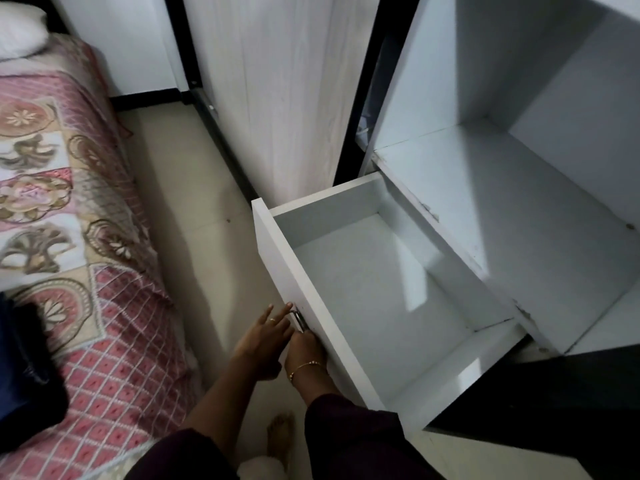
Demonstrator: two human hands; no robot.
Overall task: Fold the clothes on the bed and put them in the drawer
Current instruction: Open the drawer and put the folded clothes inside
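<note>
Here right hand [304, 344] grips handle [299, 320] of open drawer [294, 258].

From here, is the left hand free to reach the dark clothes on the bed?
Probably yes: the left hand lies open beside the drawer handle, holding nothing, and only bare floor separates it from the dark clothes.

A white pillow [20, 29] is seen at the far upper left. A wood-grain wardrobe door [277, 91] is stood open above the beige tiled floor [194, 209]. A bare white shelf [512, 209] is shown at right.
</note>
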